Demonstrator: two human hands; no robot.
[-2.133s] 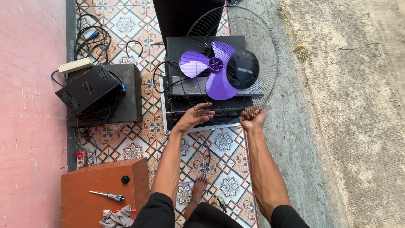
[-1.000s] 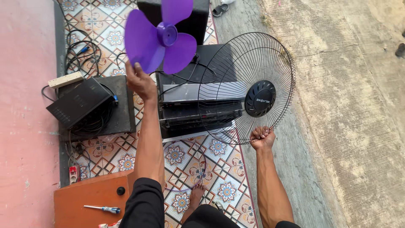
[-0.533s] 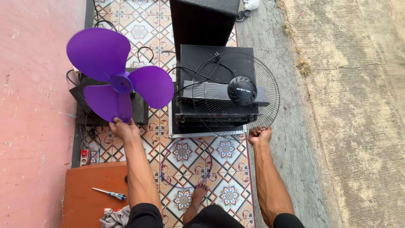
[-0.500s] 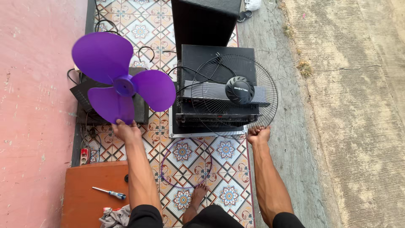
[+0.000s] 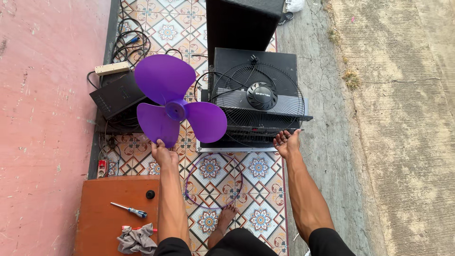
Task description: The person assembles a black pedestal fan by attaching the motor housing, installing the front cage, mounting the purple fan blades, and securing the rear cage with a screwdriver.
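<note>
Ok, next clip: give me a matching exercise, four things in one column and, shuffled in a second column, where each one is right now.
Things:
1. purple three-blade plastic fan blade
2. black round wire fan guard
3. blue-handled screwdriver
4. thin purple ring

Places:
A. flat on the patterned tile floor between the arms
B. held up by its lower blade in the left hand
C. lying on the orange wooden box
D. resting on the stacked black equipment, its rim at the open right hand

Pairs: 1-B, 2-D, 3-C, 4-A
</note>
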